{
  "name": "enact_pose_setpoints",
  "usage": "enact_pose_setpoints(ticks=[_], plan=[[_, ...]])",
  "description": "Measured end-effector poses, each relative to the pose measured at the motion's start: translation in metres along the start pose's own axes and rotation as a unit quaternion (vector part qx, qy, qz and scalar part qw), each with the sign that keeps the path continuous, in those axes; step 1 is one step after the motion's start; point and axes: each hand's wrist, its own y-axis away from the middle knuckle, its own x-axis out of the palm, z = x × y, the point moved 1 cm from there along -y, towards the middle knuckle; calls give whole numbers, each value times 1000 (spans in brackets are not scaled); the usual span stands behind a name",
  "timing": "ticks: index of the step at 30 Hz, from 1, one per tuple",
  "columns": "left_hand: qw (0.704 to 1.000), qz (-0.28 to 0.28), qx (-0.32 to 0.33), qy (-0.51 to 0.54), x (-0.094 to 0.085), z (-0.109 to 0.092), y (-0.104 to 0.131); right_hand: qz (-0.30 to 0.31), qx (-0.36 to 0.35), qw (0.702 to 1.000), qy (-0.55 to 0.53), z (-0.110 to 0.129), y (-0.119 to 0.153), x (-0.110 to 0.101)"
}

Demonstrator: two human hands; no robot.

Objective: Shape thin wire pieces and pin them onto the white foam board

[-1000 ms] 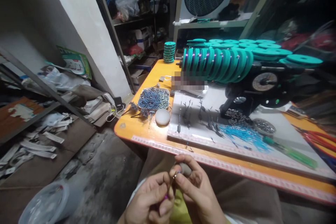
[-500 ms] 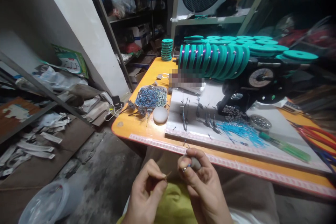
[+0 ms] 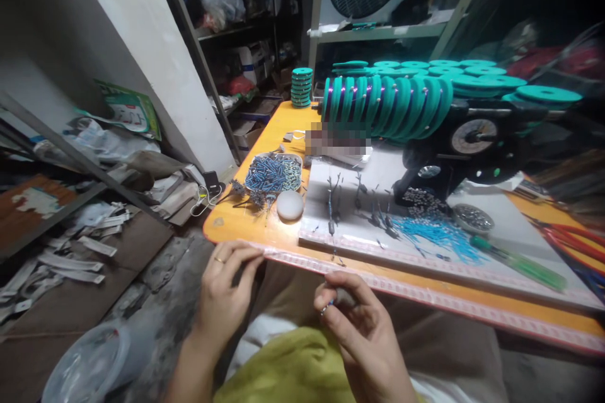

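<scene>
My right hand (image 3: 362, 327) is in front of the table's front edge, above my lap, with thumb and fingertips closed on a small blue piece with shiny metal (image 3: 327, 307); its exact kind is too small to tell. Over at the table's left front, my left hand (image 3: 227, 289) has its fingertips and thumb close together at the pink-and-white edge strip (image 3: 302, 260). Whatever is between them is hidden. Small dark wired pieces (image 3: 331, 227) lie on the grey board (image 3: 340, 170) beyond my hands.
A tray of blue and pale tubes (image 3: 274, 173) and a round white lid-like disc (image 3: 290, 206) sit at left. Right of them lie blue strands (image 3: 439, 239), a green-handled tool (image 3: 524, 264) and red-handled pliers (image 3: 576, 249). Green spools (image 3: 387, 107) sit behind on a black machine.
My left hand has moved left and forward from beside the right hand to the table edge. The thin brown piece it pinched is no longer visible. My right hand has barely moved.
</scene>
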Motion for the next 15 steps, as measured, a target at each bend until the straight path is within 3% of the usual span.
enact_pose_setpoints(ticks=[5, 9, 12, 15], plan=[[988, 46, 49, -137, 5, 20, -36, 33, 13, 999, 30, -3, 4, -1], [989, 67, 51, -122, 13, 26, -46, 79, 3, 989, 121, -8, 3, -10], [996, 51, 32, -63, 16, 26, -44, 89, -54, 956, 274, -12, 1, -17], [1000, -15, -18, 9, 19, 11, -39, 91, -138, 907, 387, -13, 0, -20]])
